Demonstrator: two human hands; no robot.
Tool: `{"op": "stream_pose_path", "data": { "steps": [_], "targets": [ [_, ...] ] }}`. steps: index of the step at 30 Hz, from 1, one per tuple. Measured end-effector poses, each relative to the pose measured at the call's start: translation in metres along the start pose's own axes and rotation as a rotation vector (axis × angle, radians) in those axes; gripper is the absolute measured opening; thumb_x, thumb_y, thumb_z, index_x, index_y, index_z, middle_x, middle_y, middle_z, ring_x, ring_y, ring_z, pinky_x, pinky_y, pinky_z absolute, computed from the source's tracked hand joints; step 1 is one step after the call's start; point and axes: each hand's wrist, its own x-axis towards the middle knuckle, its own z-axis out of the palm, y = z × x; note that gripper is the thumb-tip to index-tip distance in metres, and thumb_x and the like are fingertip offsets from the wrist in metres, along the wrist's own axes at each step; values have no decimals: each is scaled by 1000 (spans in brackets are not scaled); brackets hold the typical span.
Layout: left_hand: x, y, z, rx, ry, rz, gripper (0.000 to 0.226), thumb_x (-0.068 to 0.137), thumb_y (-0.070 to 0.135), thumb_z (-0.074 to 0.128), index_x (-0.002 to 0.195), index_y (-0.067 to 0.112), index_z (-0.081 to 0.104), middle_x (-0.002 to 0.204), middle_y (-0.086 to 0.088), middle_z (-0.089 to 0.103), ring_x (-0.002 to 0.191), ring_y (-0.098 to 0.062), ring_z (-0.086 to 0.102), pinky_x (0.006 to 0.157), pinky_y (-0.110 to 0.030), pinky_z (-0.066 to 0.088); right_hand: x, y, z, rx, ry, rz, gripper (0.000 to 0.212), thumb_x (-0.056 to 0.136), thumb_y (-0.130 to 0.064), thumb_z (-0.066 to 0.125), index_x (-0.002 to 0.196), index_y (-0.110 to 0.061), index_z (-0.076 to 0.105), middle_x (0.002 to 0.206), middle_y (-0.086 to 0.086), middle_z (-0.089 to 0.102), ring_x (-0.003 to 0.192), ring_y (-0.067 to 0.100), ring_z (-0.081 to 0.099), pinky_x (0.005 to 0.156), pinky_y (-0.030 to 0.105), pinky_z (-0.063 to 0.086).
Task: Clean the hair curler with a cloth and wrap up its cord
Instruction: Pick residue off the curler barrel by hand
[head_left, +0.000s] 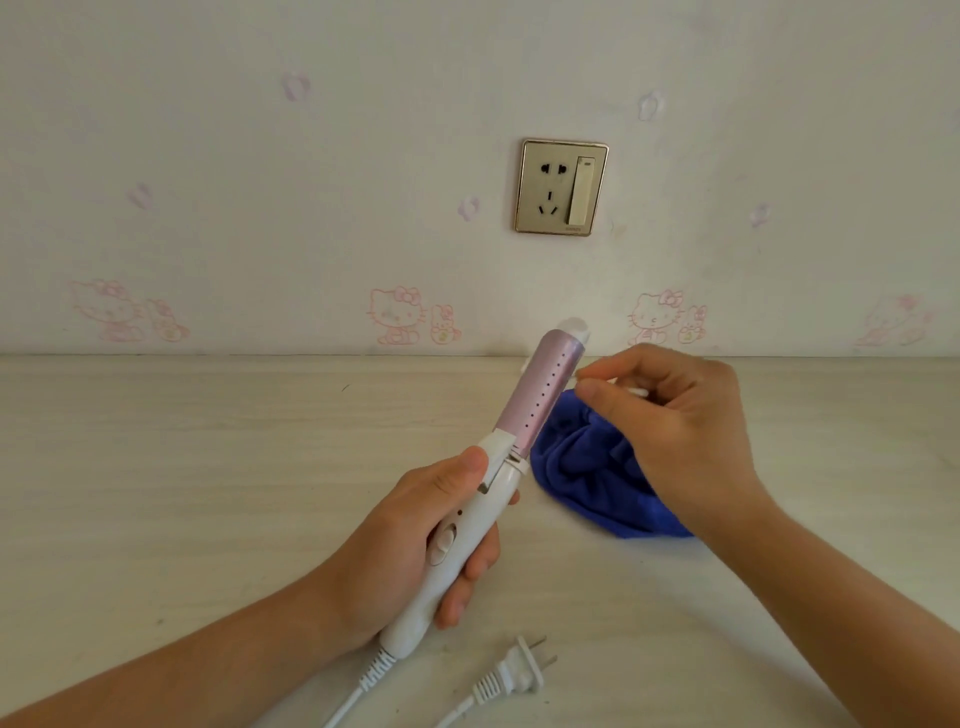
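Observation:
My left hand grips the white handle of the hair curler, holding it tilted up and to the right above the table, its pink barrel pointing at the wall. My right hand hovers just right of the barrel, thumb and forefinger pinched on a thin white stick, perhaps a cotton swab. Under that hand a crumpled blue cloth lies on the table. The white cord leaves the handle's base and runs off the bottom edge. Its plug lies loose on the table in front.
A pale wood-grain table meets a wall with cartoon-cat wallpaper. A gold-framed wall socket with a switch sits on the wall above the curler, with nothing plugged in.

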Motion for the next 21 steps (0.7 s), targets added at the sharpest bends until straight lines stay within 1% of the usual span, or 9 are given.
{"op": "stream_pose_path", "data": {
  "steps": [2, 3, 6, 8, 11, 14, 15, 19, 21],
  "targets": [
    [-1, 1, 0, -9, -22, -16, 68, 90, 66, 44, 106, 3, 66, 64, -12, 56, 34, -18, 48, 39, -22, 41, -1, 1, 1, 16, 48, -2, 22, 90, 1, 74, 79, -17, 78, 51, -5, 63, 45, 9, 51, 47, 31, 50],
    [-1, 1, -1, -28, -22, -21, 66, 91, 64, 42, 104, 5, 68, 64, -12, 56, 33, -18, 48, 39, -22, 41, -4, 2, 4, 21, 20, 0, 23, 89, 1, 74, 77, -18, 78, 50, -1, 61, 45, 11, 47, 45, 32, 46],
    [-2, 3, -3, -109, -14, -23, 63, 92, 62, 40, 100, 7, 69, 63, -13, 54, 32, -18, 48, 37, -22, 40, -26, 4, 25, 45, -227, 1, 19, 88, -3, 76, 78, -19, 78, 47, -3, 52, 45, 8, 41, 47, 20, 38],
    [-2, 4, -3, -115, -10, -29, 64, 91, 62, 40, 100, 6, 69, 62, -13, 53, 32, -18, 47, 37, -22, 40, -29, 3, 27, 45, -281, 7, 15, 89, -8, 76, 79, -20, 78, 48, -4, 52, 45, 8, 41, 48, 19, 38],
    [-2, 4, -2, -78, -25, -46, 63, 91, 61, 40, 101, 5, 68, 63, -12, 53, 33, -17, 45, 37, -22, 39, -12, 2, 11, -1, -75, 26, 19, 88, -6, 77, 77, -21, 78, 56, 9, 64, 48, 11, 46, 47, 22, 41],
    [-2, 3, 0, -36, -40, -39, 65, 92, 61, 40, 104, 3, 66, 63, -12, 53, 33, -17, 45, 38, -22, 38, 1, 1, -1, 28, 92, 45, 21, 89, -4, 76, 75, -21, 77, 60, 23, 59, 47, 12, 46, 49, 26, 47],
    [-2, 2, 0, -39, -31, -35, 65, 91, 61, 41, 104, 3, 65, 63, -12, 53, 32, -18, 45, 38, -22, 38, -1, 1, 2, 29, 67, 41, 21, 89, -4, 76, 75, -20, 77, 57, 22, 58, 46, 12, 45, 48, 24, 45],
    [-2, 2, -5, -122, -8, -9, 63, 92, 61, 40, 100, 6, 69, 60, -13, 52, 31, -18, 44, 36, -22, 38, -29, 1, 27, 89, -269, 22, 15, 88, -8, 75, 80, -20, 78, 47, -8, 49, 45, 8, 39, 47, 19, 36],
    [-1, 3, -8, -165, -54, -19, 63, 94, 60, 39, 102, 5, 69, 60, -12, 50, 31, -18, 44, 36, -21, 39, -27, 1, 26, 84, -246, 15, 17, 89, -5, 75, 81, -20, 79, 47, -7, 48, 45, 8, 39, 47, 21, 35]
  ]
}}
